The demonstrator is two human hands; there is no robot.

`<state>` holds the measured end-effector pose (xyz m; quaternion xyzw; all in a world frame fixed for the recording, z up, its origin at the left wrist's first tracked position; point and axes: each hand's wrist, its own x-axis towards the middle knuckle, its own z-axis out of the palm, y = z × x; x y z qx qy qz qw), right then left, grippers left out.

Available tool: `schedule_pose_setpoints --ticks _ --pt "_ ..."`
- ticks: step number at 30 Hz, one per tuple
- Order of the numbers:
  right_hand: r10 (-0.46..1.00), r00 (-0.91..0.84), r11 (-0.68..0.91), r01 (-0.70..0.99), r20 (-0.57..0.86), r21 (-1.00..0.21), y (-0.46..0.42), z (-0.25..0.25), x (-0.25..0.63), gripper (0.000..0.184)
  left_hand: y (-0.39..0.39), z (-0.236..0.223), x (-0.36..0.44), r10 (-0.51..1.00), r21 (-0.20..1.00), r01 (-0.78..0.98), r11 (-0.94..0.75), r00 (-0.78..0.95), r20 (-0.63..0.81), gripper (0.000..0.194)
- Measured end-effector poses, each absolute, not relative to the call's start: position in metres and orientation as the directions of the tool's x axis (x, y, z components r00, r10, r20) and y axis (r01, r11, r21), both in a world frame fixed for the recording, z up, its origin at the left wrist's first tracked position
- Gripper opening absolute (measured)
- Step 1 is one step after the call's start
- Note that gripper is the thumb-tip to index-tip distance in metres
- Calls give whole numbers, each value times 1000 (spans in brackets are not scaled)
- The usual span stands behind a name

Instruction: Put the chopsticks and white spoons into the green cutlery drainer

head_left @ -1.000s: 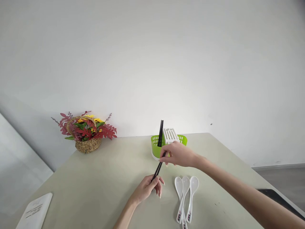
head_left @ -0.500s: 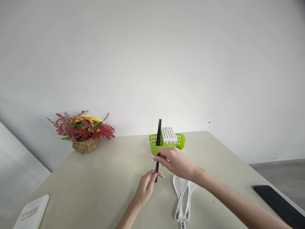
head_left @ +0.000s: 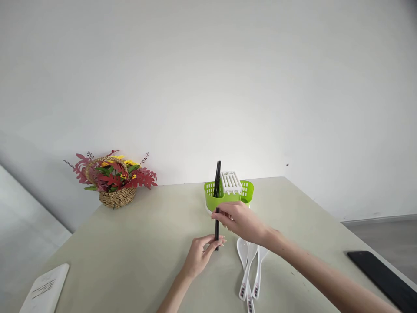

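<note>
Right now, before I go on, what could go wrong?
The held black chopsticks could slip, since fingers of the left hand and right hand pinch them. The right hand might bump the green holder just beyond it. The right wrist, partly hiding the white spoons, could knock them if lowered.

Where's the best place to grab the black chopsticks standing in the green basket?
Probably the upper ends of the chopsticks, pinched from above or from the picture's left: they stick up nearly upright above the basket, which surrounds their lower part, while the white rack crowds them on the right.
</note>
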<state>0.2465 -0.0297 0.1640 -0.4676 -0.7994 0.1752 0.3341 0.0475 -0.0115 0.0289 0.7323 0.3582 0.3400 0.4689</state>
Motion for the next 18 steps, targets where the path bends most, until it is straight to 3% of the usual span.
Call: schedule_pose_setpoints --ticks 6,11,18 --pt "890 -315 455 644 329 -615 -33 169 248 37 -12 30 46 834 937 209 -282 535 132 37" --pt "891 -271 450 623 363 -640 -35 169 253 14 -12 28 46 821 953 205 -224 566 71 38" --pt "893 -250 445 620 375 -646 -37 171 259 24 -15 29 48 796 959 198 -202 603 44 39"
